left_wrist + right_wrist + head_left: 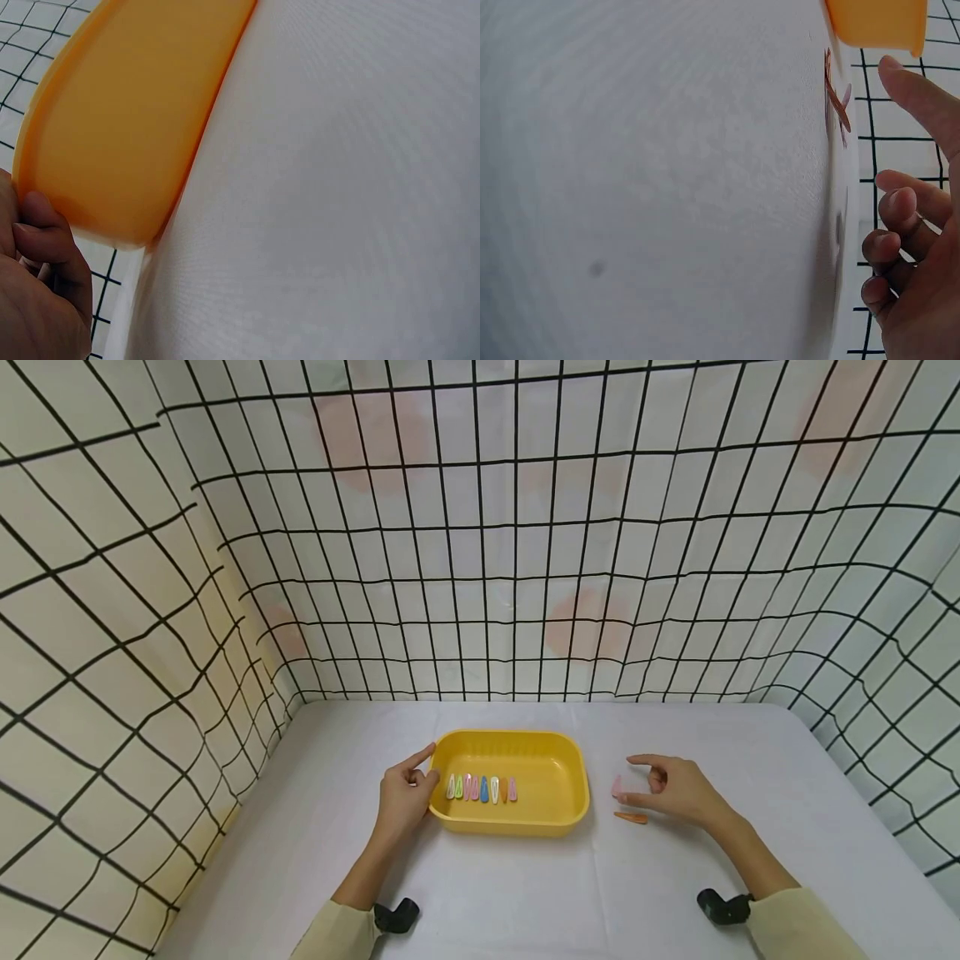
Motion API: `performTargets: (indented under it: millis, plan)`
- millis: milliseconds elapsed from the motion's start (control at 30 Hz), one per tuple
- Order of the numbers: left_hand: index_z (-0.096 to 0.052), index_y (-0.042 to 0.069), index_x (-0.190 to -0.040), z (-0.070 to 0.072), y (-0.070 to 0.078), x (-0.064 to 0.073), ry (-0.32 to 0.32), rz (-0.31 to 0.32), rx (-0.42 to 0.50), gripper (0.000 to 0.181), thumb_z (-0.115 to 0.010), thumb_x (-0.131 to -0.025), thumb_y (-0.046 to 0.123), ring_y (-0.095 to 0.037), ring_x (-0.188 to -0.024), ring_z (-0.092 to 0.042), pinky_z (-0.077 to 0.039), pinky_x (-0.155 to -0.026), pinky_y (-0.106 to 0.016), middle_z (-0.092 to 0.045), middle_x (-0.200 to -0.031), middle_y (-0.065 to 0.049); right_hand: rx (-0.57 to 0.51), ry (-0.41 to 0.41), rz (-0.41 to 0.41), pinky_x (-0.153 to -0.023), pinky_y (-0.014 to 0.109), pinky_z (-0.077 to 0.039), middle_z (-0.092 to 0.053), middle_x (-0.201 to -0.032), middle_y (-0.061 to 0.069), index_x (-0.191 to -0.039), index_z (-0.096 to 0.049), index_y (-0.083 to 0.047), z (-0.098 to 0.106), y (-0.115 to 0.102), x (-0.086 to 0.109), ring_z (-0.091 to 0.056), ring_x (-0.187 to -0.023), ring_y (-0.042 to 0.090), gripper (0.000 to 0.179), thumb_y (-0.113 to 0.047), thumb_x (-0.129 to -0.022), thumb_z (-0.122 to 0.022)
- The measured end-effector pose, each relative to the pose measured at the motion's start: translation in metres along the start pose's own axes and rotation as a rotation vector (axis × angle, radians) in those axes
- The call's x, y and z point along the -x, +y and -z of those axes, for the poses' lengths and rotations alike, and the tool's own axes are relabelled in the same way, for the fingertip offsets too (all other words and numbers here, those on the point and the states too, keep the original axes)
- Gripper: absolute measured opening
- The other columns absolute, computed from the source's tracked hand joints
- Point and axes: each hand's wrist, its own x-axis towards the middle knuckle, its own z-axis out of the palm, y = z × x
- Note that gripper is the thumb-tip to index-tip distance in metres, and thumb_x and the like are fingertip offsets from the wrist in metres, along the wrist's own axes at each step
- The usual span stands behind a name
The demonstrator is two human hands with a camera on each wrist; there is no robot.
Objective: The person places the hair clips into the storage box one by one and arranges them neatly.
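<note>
A yellow tray (551, 814) stands on the white table, with a row of several snap hair clips (483, 789) in green, pink, blue, white and orange inside its left half. My left hand (402, 793) holds the tray's left rim between thumb and fingers; in the left wrist view, curled fingers (56, 244) lie against its outer wall. Right of the tray, my right hand (675, 787) hovers with thumb and forefinger spread apart, holding nothing. A pink hair clip (617, 786) lies by the thumb tip. Just nearer lies an orange hair clip (631, 817), also seen in the right wrist view.
White cloth covers the table (517, 893). Black grid netting (495, 552) over a white backing rises behind the table and along both sides. Each wrist wears a black strap-mounted device (396, 916).
</note>
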Motion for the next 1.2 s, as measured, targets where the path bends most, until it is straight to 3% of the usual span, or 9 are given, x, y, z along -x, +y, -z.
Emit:
performTargets:
  millis: [300, 767, 1200]
  plan:
    - [-0.069, 0.026, -0.136, -0.001, 0.000, 0.000, 0.002, 0.004, -0.010, 0.046, -0.070, -0.092, 0.015, -0.013, -0.040, -0.037, -0.035, -0.038, -0.019, -0.045, -0.055, 0.001, 0.021, -0.022, -0.011, -0.059, 0.025, -0.032, -0.048, -0.076, -0.001, -0.131, -0.070, -0.010, -0.011, 0.011, -0.003, -0.044, -0.071, 0.013, 0.079, -0.059, -0.072, -0.087]
    - [-0.068, 0.026, -0.138, 0.000, 0.000, 0.001, -0.002, -0.002, -0.015, 0.047, -0.069, -0.092, 0.015, -0.013, -0.039, -0.038, -0.036, -0.038, -0.019, -0.047, -0.056, 0.000, -0.008, 0.079, -0.037, -0.060, 0.023, -0.033, -0.051, -0.081, 0.000, -0.116, -0.077, -0.012, -0.024, 0.005, -0.002, -0.045, -0.073, 0.014, 0.057, -0.050, -0.074, -0.088]
    - [-0.068, 0.025, -0.137, -0.001, 0.000, 0.000, -0.002, -0.012, -0.020, 0.046, -0.070, -0.092, 0.015, -0.013, -0.039, -0.038, -0.035, -0.038, -0.019, -0.047, -0.055, 0.001, -0.047, 0.036, -0.055, -0.058, 0.023, -0.033, -0.052, -0.082, 0.000, -0.119, -0.074, -0.012, -0.022, 0.001, -0.002, -0.045, -0.070, 0.013, 0.053, -0.045, -0.079, -0.086]
